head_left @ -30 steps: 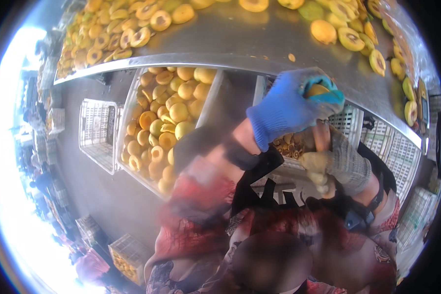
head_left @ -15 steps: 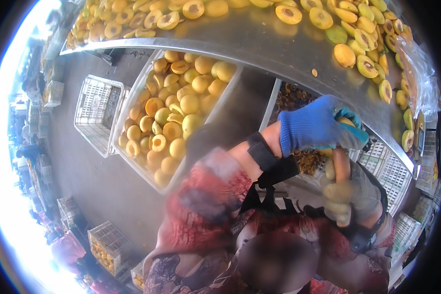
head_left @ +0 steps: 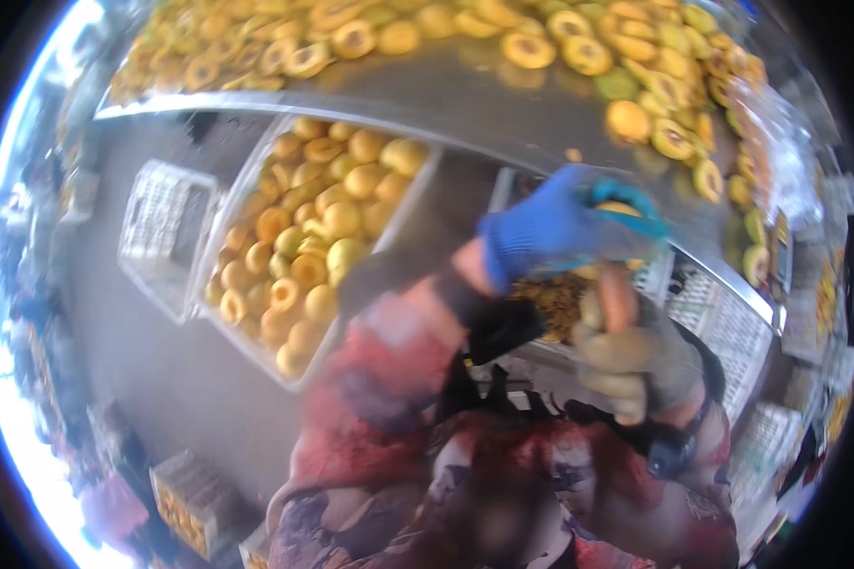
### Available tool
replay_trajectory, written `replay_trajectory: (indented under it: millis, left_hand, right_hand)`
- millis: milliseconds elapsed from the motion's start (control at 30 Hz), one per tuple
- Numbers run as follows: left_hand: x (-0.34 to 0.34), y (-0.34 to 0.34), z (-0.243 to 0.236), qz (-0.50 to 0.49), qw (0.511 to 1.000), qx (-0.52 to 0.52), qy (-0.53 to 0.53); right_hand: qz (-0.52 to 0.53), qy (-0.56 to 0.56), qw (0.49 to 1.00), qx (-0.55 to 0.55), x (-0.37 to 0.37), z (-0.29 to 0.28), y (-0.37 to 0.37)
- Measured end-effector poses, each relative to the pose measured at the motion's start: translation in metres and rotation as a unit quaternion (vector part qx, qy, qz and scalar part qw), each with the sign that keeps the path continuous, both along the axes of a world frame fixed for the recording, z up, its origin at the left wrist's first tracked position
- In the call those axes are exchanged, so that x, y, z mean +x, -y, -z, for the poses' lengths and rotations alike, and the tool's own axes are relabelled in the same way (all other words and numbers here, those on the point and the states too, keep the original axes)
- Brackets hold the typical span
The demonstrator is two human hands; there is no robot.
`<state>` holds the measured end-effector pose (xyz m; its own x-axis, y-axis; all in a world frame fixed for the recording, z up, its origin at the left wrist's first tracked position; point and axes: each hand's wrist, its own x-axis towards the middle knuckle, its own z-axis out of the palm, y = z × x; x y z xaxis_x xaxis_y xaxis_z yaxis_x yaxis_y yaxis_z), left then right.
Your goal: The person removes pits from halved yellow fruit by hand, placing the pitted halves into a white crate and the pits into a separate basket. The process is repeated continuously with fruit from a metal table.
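Observation:
My left hand (head_left: 584, 218), in a blue glove with a teal palm, is closed around a piece of yellow fruit (head_left: 617, 206) at the steel counter's near edge. Just beneath it my right hand (head_left: 626, 351), in a dingy beige-grey glove, has its fingers curled. An elongated pinkish-brown shape runs up from them to the left hand; whether it is a handle or bare skin I cannot tell. Behind both hands a bin (head_left: 555, 303) of brown pits shows under the counter. The picture is blurred.
Halved yellow fruit lies on the steel counter (head_left: 484, 95). At left are a crate of fruit halves (head_left: 294, 247), a white crate (head_left: 166, 237) and, lower, another fruit crate (head_left: 185, 503). White crates (head_left: 716, 327) line the right; a crumpled plastic bag (head_left: 778, 161) lies on the counter's right end.
The view has shifted back and forth and is now more blurred. My hands moved lower relative to the counter edge since a second ago and stay together, the left still round the fruit.

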<state>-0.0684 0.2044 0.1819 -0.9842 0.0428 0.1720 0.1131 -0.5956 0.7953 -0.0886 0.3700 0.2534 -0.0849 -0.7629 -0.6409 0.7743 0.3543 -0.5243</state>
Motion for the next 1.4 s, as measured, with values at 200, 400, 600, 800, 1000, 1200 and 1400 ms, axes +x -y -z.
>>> replay_trajectory:
  millis: [200,400,600,800,1000,1200,1400]
  left_hand:
    - [0.002,-0.001,-0.012,-0.017,0.996,-0.065,0.066]
    - [-0.004,-0.009,-0.013,-0.038,0.993,-0.097,0.057]
    - [-0.010,-0.006,0.006,-0.062,0.996,0.018,0.058]
    - [-0.011,-0.010,0.001,-0.129,0.983,0.014,0.130]
    - [-0.019,-0.015,0.006,-0.147,0.980,0.001,0.133]
    - [0.004,0.008,0.002,-0.149,0.980,0.108,0.069]
    - [0.034,0.042,-0.026,-0.303,0.942,0.114,0.087]
  right_hand:
    - [-0.115,-0.194,0.971,0.075,-0.016,-0.003,-0.004]
    - [-0.022,-0.640,0.763,-0.088,-0.013,0.099,-0.015]
    - [-0.139,-0.693,0.699,0.107,-0.015,0.086,-0.001]
    - [-0.109,-0.761,0.629,0.114,-0.019,0.060,0.002]
    - [-0.278,-0.850,0.388,0.224,-0.034,0.027,-0.004]
    - [-0.082,-0.872,0.464,0.131,-0.028,0.028,-0.010]
    - [-0.405,-0.788,0.423,0.189,-0.031,0.072,-0.019]
